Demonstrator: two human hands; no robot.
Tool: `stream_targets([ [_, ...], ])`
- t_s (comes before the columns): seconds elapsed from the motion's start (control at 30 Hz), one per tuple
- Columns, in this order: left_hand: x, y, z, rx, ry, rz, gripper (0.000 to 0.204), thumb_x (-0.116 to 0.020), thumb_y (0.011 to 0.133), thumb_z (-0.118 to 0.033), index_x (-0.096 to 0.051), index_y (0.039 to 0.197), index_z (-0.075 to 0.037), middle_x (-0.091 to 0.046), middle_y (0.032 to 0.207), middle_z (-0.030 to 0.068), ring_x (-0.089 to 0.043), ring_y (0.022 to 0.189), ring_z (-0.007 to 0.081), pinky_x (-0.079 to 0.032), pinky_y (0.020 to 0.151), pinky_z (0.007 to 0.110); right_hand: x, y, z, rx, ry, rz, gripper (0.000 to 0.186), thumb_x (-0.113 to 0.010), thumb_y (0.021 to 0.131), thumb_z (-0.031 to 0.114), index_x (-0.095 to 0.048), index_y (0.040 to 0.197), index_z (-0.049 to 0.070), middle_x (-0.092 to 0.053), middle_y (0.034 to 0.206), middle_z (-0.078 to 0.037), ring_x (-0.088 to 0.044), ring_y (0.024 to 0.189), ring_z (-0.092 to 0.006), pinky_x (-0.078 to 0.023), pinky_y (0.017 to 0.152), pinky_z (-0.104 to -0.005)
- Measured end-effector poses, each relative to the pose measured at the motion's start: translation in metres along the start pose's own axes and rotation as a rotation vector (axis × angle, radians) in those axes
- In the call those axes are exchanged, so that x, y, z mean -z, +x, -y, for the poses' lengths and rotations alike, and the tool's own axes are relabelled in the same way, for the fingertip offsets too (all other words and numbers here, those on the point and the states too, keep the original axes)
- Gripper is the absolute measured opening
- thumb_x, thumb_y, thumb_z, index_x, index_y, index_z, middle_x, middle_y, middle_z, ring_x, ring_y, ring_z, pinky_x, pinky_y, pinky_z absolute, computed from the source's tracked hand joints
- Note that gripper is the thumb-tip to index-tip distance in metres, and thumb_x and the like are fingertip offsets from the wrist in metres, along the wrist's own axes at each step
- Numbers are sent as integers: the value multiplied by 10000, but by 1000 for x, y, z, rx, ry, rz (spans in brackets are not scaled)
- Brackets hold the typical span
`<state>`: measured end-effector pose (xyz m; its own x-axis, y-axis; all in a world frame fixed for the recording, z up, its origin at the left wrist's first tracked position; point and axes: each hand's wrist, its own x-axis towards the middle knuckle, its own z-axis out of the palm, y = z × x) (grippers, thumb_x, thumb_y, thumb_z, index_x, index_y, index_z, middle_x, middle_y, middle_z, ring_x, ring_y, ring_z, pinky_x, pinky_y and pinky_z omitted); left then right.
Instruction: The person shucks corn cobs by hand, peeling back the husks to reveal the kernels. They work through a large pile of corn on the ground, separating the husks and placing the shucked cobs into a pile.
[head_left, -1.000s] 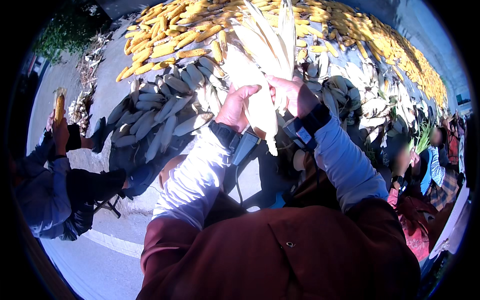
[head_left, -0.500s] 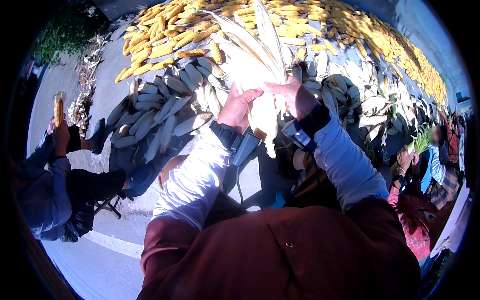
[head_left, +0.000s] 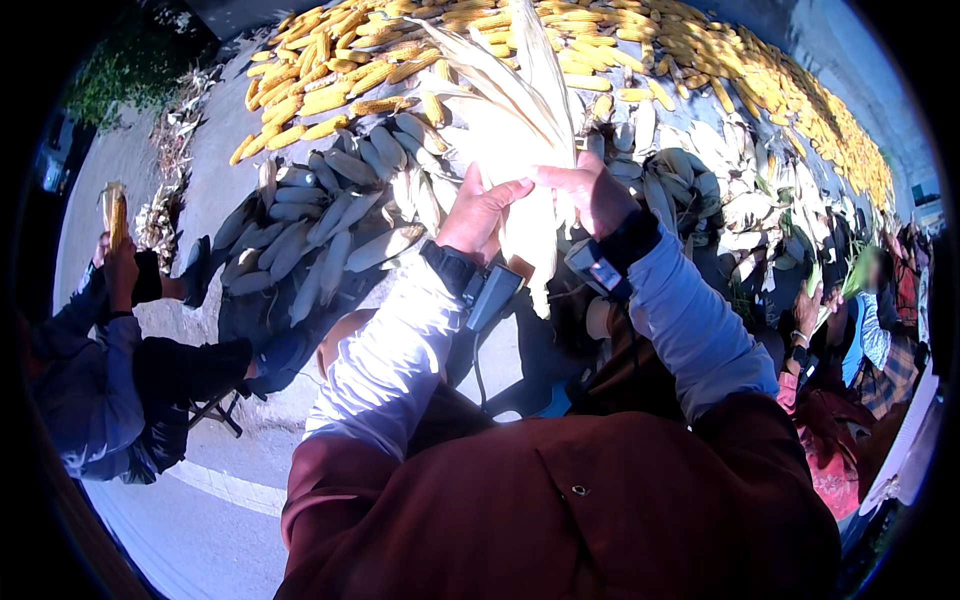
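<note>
Sunlit and partly washed out, an ear of corn in pale dry husk is held in front of me. Its loose husk leaves fan up and away, and a strip hangs below my hands. The fingers of my left hand are closed on the husk from the left. From the other side, my right hand grips it too, with the two thumbs nearly meeting over it. No kernels show on this ear; glare hides detail behind my hands.
Unhusked ears lie in a pile just beyond my hands, with loose husks to the right. Bare yellow cobs spread across the far ground. At left a seated person holds a partly husked cob; at right another person's hands hold green husk.
My hands and the husked ear have barely shifted; the left thumb slid slightly right. The cob of the person at left shows more loosened husk. The hands at right moved apart from the green leaves.
</note>
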<state>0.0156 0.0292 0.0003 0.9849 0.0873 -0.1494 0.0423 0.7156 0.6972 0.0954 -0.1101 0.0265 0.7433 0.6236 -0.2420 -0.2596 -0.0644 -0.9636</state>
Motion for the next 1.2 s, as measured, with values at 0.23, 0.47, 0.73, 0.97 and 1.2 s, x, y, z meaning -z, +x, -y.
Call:
stream_targets([
  [0.23, -2, -1, -1, 10, -31, 26, 561, -595, 780, 56, -326, 1261, -49, -519, 1125, 119, -519, 1054, 243, -457, 886, 372, 10, 9, -11, -48, 41, 49, 366, -697, 749, 295, -520, 803, -20, -530, 653, -48, -496, 483, -107, -366, 403, -202],
  [0.47, 0, 1, -4, 60, -41, -30, 508, -568, 817, 16, -333, 1262, -53, -524, 1135, 122, -546, 1020, 249, -479, 854, 389, 6, 6, -11, 29, 144, 87, 330, -654, 793, 271, -567, 895, -31, -581, 727, -58, -534, 555, -112, -393, 447, -203],
  [0.73, 5, 6, -4, 75, -89, -92, 424, -520, 859, -31, -362, 1251, -58, -534, 1133, 124, -551, 1031, 259, -486, 846, 405, 0, 2, 2, 64, 332, 111, 196, -522, 890, 224, -543, 966, 45, -573, 827, -33, -554, 755, -133, -456, 738, -281],
  [0.97, 24, 18, 1, 141, -163, -184, 370, -531, 869, -122, -433, 1215, -37, -559, 1122, 117, -546, 1051, 266, -439, 909, 434, 18, 6, 8, 21, 458, -23, 151, -517, 899, 225, -505, 940, 80, -527, 786, -16, -526, 711, -146, -460, 674, -300],
  [1.2, 21, 16, -9, 40, -244, -313, 309, -481, 899, -171, -500, 1181, -44, -565, 1161, 118, -535, 1076, 263, -373, 977, 454, 36, 13, 8, 135, 678, -27, 152, -505, 908, 226, -444, 925, 89, -469, 781, -21, -473, 704, -152, -439, 658, -323],
])
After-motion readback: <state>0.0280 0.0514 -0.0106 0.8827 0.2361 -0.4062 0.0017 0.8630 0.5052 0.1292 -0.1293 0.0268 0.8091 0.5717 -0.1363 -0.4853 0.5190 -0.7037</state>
